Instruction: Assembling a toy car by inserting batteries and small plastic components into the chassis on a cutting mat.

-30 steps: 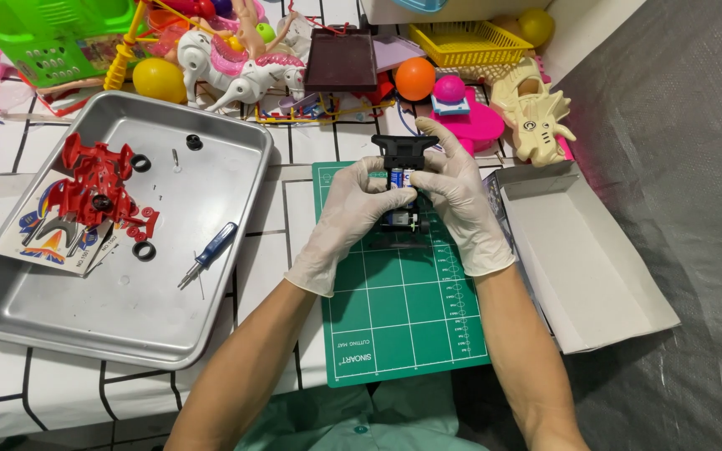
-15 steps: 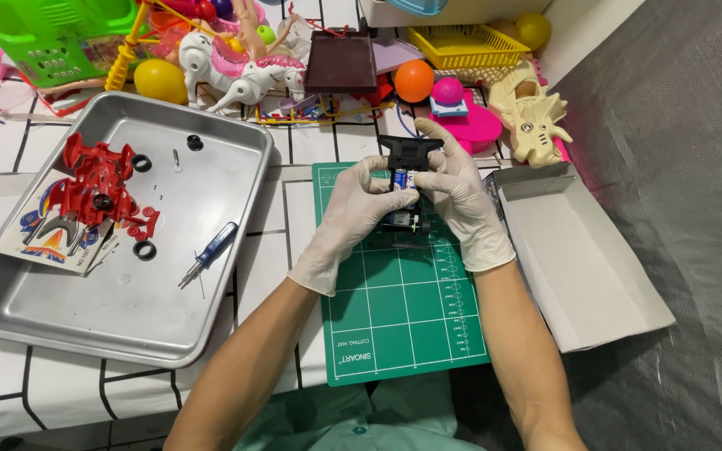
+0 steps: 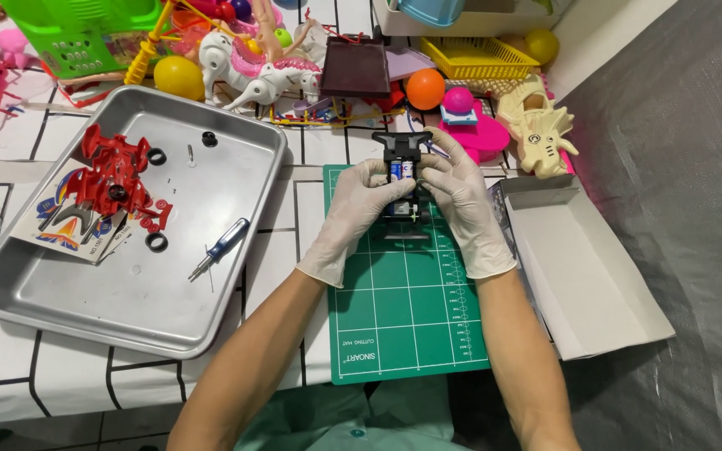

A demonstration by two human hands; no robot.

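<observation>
Both hands, left hand (image 3: 359, 213) and right hand (image 3: 461, 200), still clasp black toy chassis (image 3: 404, 179) over green cutting mat (image 3: 403, 309); grip barely shifted, battery visible.

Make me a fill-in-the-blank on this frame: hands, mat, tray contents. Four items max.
1. Both gloved hands, left hand and right hand, hold a black toy chassis above the ____ cutting mat.
2. The blue-handled screwdriver lies inside the metal ____.
3. The red toy body shell lies on the tray's ____ side.
4. The open white cardboard box lies to the ____ of the mat.

Missing words: green; tray; left; right
</observation>
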